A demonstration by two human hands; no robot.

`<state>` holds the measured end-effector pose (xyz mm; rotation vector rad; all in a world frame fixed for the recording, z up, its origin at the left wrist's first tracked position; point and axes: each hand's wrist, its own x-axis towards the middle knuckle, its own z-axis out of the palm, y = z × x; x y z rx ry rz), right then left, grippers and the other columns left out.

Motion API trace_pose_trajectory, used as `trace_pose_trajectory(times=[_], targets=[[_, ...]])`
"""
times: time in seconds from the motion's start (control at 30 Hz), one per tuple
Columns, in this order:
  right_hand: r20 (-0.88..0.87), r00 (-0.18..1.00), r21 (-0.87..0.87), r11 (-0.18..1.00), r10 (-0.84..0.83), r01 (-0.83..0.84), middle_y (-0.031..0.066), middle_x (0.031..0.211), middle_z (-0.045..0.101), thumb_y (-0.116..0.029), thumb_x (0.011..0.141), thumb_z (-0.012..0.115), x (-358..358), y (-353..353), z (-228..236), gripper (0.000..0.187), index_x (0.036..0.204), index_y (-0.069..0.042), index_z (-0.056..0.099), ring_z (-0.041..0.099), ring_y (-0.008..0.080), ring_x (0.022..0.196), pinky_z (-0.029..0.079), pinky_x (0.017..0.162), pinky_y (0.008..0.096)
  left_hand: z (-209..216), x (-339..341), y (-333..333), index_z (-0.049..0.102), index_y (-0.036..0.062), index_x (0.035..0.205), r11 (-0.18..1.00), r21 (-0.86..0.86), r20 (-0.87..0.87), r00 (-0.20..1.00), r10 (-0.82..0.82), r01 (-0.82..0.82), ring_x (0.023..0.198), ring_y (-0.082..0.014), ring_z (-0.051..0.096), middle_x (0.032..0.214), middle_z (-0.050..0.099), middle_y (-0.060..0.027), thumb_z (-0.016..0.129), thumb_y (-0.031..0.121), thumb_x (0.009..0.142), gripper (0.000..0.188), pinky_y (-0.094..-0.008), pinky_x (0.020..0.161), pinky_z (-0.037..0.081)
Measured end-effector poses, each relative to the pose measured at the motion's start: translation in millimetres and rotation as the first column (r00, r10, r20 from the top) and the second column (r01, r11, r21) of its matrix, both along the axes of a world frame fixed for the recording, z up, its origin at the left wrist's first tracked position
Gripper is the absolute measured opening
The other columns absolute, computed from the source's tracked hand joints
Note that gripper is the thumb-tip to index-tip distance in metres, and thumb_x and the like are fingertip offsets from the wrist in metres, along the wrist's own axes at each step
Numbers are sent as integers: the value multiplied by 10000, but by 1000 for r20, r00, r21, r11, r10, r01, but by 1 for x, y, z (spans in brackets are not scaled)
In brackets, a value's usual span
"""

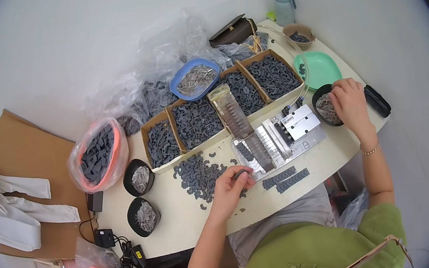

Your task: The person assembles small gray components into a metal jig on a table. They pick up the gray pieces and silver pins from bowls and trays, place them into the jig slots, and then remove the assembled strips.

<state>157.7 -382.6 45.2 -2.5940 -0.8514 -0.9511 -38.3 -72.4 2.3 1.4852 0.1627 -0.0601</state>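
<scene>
My left hand (228, 191) is at the table's front edge, beside the left corner of a metal fixture (288, 145). Its thumb and fingers pinch a small dark grey plastic piece (239, 174). My right hand (351, 102) reaches into a black bowl (332, 124) of thin metal pins (325, 105), fingers bent together; whatever lies between their tips is hidden. Slotted strips and a silver block (301, 122) make up the fixture. Rows of joined dark grey pieces (286, 178) lie in front of it, and a loose pile of such pieces (198, 175) lies left of my left hand.
Behind the fixture stands a divided cardboard tray (184, 150) heaped with grey pieces. A blue tray (173, 85) of pins rests at its back. Two black bowls (139, 177) stand left, near a pink basket (117, 142). A green plate (328, 66) and black case (377, 101) are right.
</scene>
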Motion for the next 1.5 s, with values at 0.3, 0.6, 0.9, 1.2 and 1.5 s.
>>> trace_pose_trajectory(times=[0.3,0.6,0.9,1.2,1.5], targets=[[-375,554,370,668,743,-645,121,1020,623,-138,793,685,-73,100,3,294,1067,-57,617,604,309,923,499,783,388,6,-2,-9,535,-17,1117,977,-184,-49,993,104,-112,787,-135,621,877,625,-81,545,19,924,197,-254,691,505],[-488,381,433,597,785,-675,108,822,621,-97,806,657,-78,143,-26,118,900,-36,620,623,308,784,502,690,391,-20,-1,-11,590,-15,1007,969,84,129,967,219,-231,697,-64,579,839,647,-40,660,-7,849,172,-188,620,466],[-394,468,328,597,791,-733,90,846,602,-101,811,646,-87,141,-37,144,931,-60,578,606,295,829,493,696,387,-9,-4,-16,646,-4,905,755,566,326,931,166,-332,648,-153,616,813,662,-95,723,13,766,160,-262,609,503],[-319,462,324,553,827,-767,106,811,600,-50,751,702,-92,146,-38,207,912,-30,574,607,298,752,502,657,380,-16,-9,-19,636,8,863,670,639,408,905,122,-378,681,-272,624,773,627,-122,703,-15,738,144,-341,598,505],[-319,485,360,577,814,-733,102,805,594,-69,787,665,-96,139,-44,159,908,-55,564,604,299,759,492,647,380,-4,-5,-27,613,15,839,494,749,519,854,-22,-442,680,-317,600,732,593,-137,658,-47,707,152,-379,603,481]])
